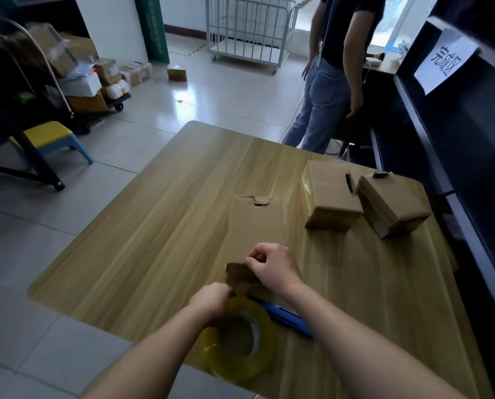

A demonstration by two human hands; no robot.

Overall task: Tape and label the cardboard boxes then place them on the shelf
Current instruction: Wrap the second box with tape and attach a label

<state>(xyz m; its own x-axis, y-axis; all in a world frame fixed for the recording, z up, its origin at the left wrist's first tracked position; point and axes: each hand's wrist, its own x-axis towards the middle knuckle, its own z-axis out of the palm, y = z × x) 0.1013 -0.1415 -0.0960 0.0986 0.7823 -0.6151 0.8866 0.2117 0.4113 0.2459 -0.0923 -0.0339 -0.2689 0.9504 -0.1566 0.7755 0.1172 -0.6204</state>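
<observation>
A long cardboard box (255,226) lies in the middle of the wooden table (154,231), its near end flap raised. My right hand (272,263) pinches that flap at its top edge. My left hand (211,303) is curled at the box's near lower corner, just above a roll of clear yellowish tape (240,341) lying flat at the table's front; what its fingers hold is hidden. A blue utility knife (286,318) lies to the right of the roll. Two closed cardboard boxes (329,197) (390,205) stand at the table's right.
A dark shelf (471,156) with a white paper sign (445,61) runs along the right. A person (329,82) stands beyond the table's far edge. At the left are a yellow stool (53,136), a trolley of parcels (90,82), and a wire cage cart (252,27) farther back.
</observation>
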